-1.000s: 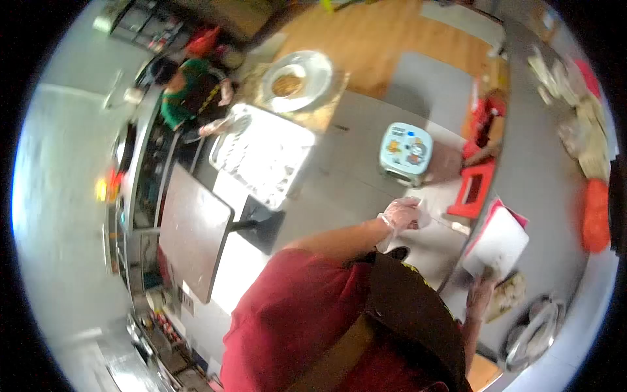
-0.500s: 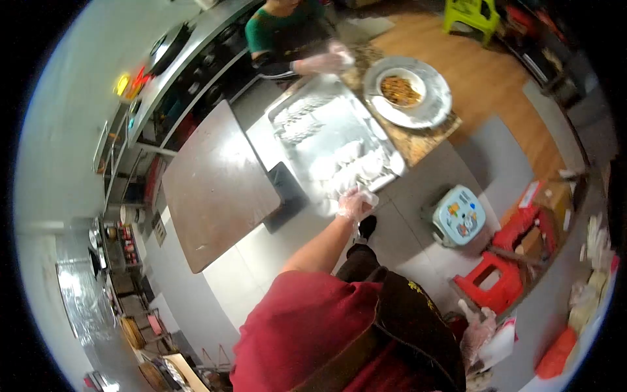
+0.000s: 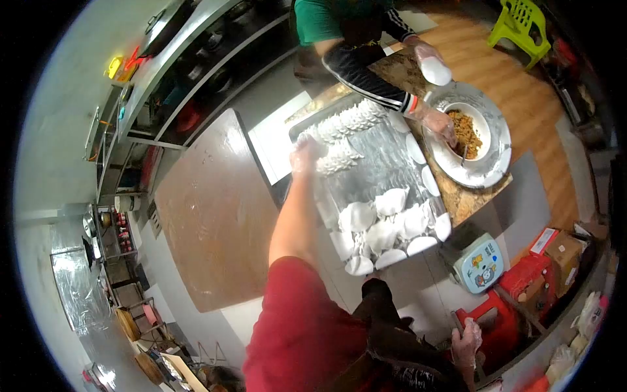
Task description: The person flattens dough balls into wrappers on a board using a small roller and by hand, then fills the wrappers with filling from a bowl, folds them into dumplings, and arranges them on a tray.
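Observation:
A large metal tray, dusted white, lies ahead of me. My left hand, in a clear glove, is at its left rim beside rows of pleated white dumplings. Its fingers are blurred, and whether a dumpling is in them is unclear. Flat white dough wrappers lie overlapping at the tray's near end, and more line its right rim. My right hand, also gloved, hangs low on the right, fingers loosely apart and holding nothing I can see.
Across the tray, a co-worker in a green top holds a round wrapper, the other hand at a bowl of filling on a round metal tray. A brown board stands left. A lidded bin and red stools are right.
My left hand has moved from the tray's near end, where it held something white, to the left rim by the dumplings. The co-worker's hand has reached to the bowl. My view has shifted.

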Tool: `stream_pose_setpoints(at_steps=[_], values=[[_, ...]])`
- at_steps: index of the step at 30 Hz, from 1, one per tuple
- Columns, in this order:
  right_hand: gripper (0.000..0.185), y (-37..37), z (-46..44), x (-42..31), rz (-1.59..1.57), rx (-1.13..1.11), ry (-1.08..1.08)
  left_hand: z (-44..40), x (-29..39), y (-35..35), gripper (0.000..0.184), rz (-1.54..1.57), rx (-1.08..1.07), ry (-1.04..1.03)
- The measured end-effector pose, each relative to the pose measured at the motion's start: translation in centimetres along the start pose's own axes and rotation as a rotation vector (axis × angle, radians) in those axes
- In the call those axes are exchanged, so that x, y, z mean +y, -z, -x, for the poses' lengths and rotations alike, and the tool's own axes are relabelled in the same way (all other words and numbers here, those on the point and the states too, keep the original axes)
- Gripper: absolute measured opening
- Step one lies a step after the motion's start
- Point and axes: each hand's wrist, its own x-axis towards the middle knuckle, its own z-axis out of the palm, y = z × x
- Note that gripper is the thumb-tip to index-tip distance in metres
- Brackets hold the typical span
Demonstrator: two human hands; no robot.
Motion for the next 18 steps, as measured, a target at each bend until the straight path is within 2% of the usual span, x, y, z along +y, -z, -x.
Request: stream_pose_setpoints(at_steps=[1, 4, 5, 6, 7, 8, 9, 11, 12, 13, 14, 15, 16, 18], values=[[0.047, -0.6, -0.5, 0.1, -0.006, -0.004, 0.036, -1.0, 1.2, -0.3, 0.023, -0.125, 0.09, -0.116], [0.045, -2.7, -2.0, 0.4, 0.073, 0.013, 0.105, -8.1, -0.8, 0.7, 0.03, -0.193, 0.101, -0.085], [0.045, -3.0, -2.5, 0.1, 0.093, 0.013, 0.14, -10.4, -1.4, 1.2, 0.029, -0.303, 0.055, -0.038], [0.045, -3.1, -3.2, -0.5, 0.091, 0.009, 0.136, -12.8, -2.9, 2.2, 0.029, -0.42, 0.044, -0.175], [0.044, -3.0, -3.9, -1.1, 0.124, -0.097, 0.07, -14.5, -4.3, 2.8, 0.029, -0.535, 0.032, -0.314], [0.044, -3.3, -4.7, -1.6, 0.156, -0.201, 0.003, -10.0, 0.9, 1.5, 0.027, -0.232, 0.099, -0.093], [0.044, -4.3, -5.0, -1.1, 0.151, -0.201, -0.002, -10.4, 0.1, 1.8, 0.027, -0.235, 0.092, -0.096], [0.043, -6.8, -5.3, 0.7, 0.048, -0.208, 0.065, -12.6, -1.8, 3.5, 0.028, -0.43, 0.196, -0.166], [0.043, -5.7, -5.5, -1.7, 0.041, -0.208, 0.061, -14.1, -3.5, 4.5, 0.028, -0.434, 0.191, -0.171], [0.04, -2.9, -5.4, -6.0, 0.002, -0.155, 0.071, -15.6, -5.5, 5.3, 0.029, -0.247, 0.287, -0.074], [0.039, -2.7, -5.2, -6.5, -0.019, -0.13, 0.067, -16.4, -6.7, 5.5, 0.031, -0.059, 0.378, 0.025], [0.038, -2.4, -5.1, -7.0, -0.041, -0.104, 0.064, -15.8, -6.3, 5.1, 0.035, 0.09, 0.419, 0.024], [0.034, -3.8, -4.9, -4.7, 0.247, 0.026, 0.349, -15.1, -5.8, 5.4, 0.035, -0.099, 0.414, 0.054], [0.034, -6.6, -4.7, -1.9, 0.634, -0.059, 0.497, -13.9, -4.9, 5.8, 0.036, -0.419, 0.404, 0.051]])
